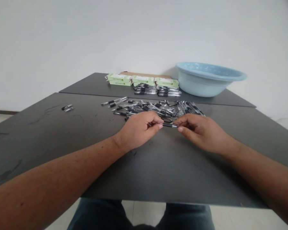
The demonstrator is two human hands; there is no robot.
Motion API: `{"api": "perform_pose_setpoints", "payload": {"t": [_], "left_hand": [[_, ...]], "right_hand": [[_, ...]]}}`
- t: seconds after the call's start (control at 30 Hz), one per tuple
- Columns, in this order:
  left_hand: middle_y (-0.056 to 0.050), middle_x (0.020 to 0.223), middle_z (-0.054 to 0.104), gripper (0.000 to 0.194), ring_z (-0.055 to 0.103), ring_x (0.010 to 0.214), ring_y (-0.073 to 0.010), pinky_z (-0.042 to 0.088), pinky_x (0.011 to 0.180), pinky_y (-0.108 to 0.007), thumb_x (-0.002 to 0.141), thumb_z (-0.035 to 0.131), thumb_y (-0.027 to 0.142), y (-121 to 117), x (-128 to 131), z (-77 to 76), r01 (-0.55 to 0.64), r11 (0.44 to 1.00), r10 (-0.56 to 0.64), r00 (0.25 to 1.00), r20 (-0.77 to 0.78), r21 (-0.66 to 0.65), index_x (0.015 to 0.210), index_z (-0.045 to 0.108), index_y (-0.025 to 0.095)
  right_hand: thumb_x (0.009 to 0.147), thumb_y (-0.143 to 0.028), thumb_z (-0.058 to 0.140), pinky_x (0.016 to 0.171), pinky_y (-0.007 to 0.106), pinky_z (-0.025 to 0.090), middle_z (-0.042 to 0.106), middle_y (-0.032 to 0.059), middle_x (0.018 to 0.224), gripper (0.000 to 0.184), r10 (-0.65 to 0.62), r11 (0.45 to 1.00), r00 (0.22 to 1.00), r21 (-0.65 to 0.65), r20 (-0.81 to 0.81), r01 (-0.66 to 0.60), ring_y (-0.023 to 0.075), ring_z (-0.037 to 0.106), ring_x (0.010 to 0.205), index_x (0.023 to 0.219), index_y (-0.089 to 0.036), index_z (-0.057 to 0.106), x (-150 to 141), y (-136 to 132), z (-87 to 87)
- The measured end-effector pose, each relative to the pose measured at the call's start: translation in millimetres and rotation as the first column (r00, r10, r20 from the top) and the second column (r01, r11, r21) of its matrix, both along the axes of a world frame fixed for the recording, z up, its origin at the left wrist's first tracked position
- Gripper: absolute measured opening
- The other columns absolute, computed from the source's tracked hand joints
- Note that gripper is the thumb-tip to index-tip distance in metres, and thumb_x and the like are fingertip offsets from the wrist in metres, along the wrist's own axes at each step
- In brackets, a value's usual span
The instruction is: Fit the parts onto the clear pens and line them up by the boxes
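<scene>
A clear pen with a black grip (170, 125) lies level between my hands, just above the dark table. My left hand (141, 129) pinches its left end between thumb and fingers. At the other end, the thumb and fingers of my right hand (204, 131) are closed on the pen too. Both pen ends are covered by my fingertips, so I cannot tell whether a cap is on. Right behind my hands spreads a loose heap of pens and pen parts (156, 108).
Several green and white boxes (167, 82) stand along the back, with stacked pens (169, 91) before them. A large blue basin (206, 83) stands at the back right. Two small pen parts (67, 107) lie at the left on the dark table (144, 175).
</scene>
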State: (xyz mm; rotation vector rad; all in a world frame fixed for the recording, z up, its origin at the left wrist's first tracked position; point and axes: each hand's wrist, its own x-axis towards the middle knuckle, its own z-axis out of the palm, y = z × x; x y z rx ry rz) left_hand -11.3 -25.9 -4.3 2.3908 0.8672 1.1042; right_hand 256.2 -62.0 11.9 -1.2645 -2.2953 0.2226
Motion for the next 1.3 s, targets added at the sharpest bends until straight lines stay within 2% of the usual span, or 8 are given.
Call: {"api": "perform_pose_setpoints", "payload": {"t": [0.13, 0.33, 0.47, 0.63, 0.83, 1.0, 1.2, 1.3], "left_hand": [[0.002, 0.088, 0.077, 0.007, 0.070, 0.078, -0.0119, 0.050, 0.072, -0.023, 0.093, 0.070, 0.020, 1.7, -0.7, -0.5, -0.013, 1.000, 0.013, 0.999, -0.034, 0.012, 0.097, 0.076, 0.019], [0.003, 0.088, 0.077, 0.008, 0.071, 0.079, -0.0113, 0.050, 0.072, -0.022, 0.093, 0.070, 0.019, 2.0, -1.4, 0.2, -0.013, 1.000, 0.013, 1.000, -0.018, 0.013, 0.097, 0.076, 0.020], [0.002, 0.088, 0.077, 0.008, 0.071, 0.079, -0.0121, 0.051, 0.073, -0.023, 0.093, 0.069, 0.020, 2.9, -2.2, -0.1, -0.017, 1.000, 0.017, 0.999, -0.032, 0.008, 0.097, 0.076, 0.020], [0.002, 0.090, 0.077, 0.008, 0.071, 0.080, -0.0127, 0.052, 0.075, -0.024, 0.093, 0.069, 0.020, 2.6, -2.4, 0.5, -0.028, 0.999, 0.029, 0.999, -0.042, 0.019, 0.098, 0.076, 0.021], [0.002, 0.090, 0.078, 0.008, 0.072, 0.082, -0.0127, 0.052, 0.075, -0.023, 0.092, 0.070, 0.019, 2.4, -2.0, 0.5, -0.026, 1.000, 0.027, 0.999, -0.043, 0.016, 0.096, 0.076, 0.020], [0.003, 0.088, 0.077, 0.008, 0.072, 0.079, -0.0128, 0.052, 0.074, -0.024, 0.093, 0.069, 0.020, 2.5, -2.1, 0.4, -0.021, 1.000, 0.021, 0.999, -0.033, -0.012, 0.097, 0.075, 0.021], [0.001, 0.088, 0.077, 0.009, 0.072, 0.080, -0.0146, 0.052, 0.075, -0.026, 0.093, 0.068, 0.023, 3.7, -2.1, 0.0, -0.020, 1.000, 0.020, 0.998, -0.051, -0.001, 0.096, 0.076, 0.021], [0.001, 0.087, 0.077, 0.009, 0.071, 0.078, -0.0150, 0.052, 0.074, -0.027, 0.093, 0.067, 0.024, 3.6, -1.8, -0.2, -0.028, 1.000, 0.028, 0.998, -0.048, -0.005, 0.096, 0.075, 0.022]], "right_hand": [[0.103, -0.031, 0.056, 0.077, 0.029, 0.053, 0.079, 0.0019, 0.092, 0.019, 0.061, 0.998, 0.997, 0.003, 0.050, -0.062, 0.0175, 0.074, 0.084, 0.102, -0.024, 0.073, 1.6, 2.6, -2.3], [0.098, -0.025, 0.062, 0.080, 0.030, 0.054, 0.079, 0.0028, 0.099, 0.014, 0.054, 0.998, 0.998, 0.006, 0.015, -0.055, 0.0180, 0.073, 0.088, 0.107, -0.023, 0.072, -0.4, 2.9, -2.8], [0.102, -0.026, 0.057, 0.081, 0.030, 0.054, 0.079, 0.0031, 0.097, 0.016, 0.084, 0.996, 0.996, -0.009, 0.014, -0.084, 0.0178, 0.073, 0.088, 0.104, -0.022, 0.072, -0.5, 2.7, -3.2], [0.098, -0.023, 0.062, 0.082, 0.029, 0.053, 0.079, 0.0026, 0.102, 0.014, 0.034, 0.999, 0.999, -0.012, -0.033, -0.034, 0.0174, 0.073, 0.091, 0.108, -0.023, 0.071, 0.0, 2.4, -2.2], [0.102, -0.026, 0.057, 0.082, 0.029, 0.053, 0.078, 0.0027, 0.096, 0.016, 0.073, 0.997, 0.997, -0.037, 0.007, -0.073, 0.0178, 0.072, 0.089, 0.106, -0.023, 0.072, 0.8, 4.4, -3.7], [0.099, -0.023, 0.059, 0.083, 0.030, 0.053, 0.079, 0.0038, 0.100, 0.014, 0.052, 0.998, 0.998, -0.035, -0.031, -0.053, 0.0185, 0.073, 0.091, 0.105, -0.023, 0.071, 0.1, 4.5, -4.2], [0.102, -0.028, 0.055, 0.077, 0.030, 0.054, 0.078, 0.0020, 0.091, 0.016, 0.036, 0.990, 0.999, -0.132, -0.037, -0.041, 0.0181, 0.074, 0.082, 0.105, -0.023, 0.070, 0.3, 2.7, -2.4], [0.101, -0.027, 0.058, 0.077, 0.029, 0.053, 0.079, 0.0027, 0.095, 0.015, 0.010, 0.994, 0.998, -0.105, -0.069, -0.017, 0.0180, 0.074, 0.084, 0.108, -0.023, 0.071, -0.4, 2.1, -2.4]]}}
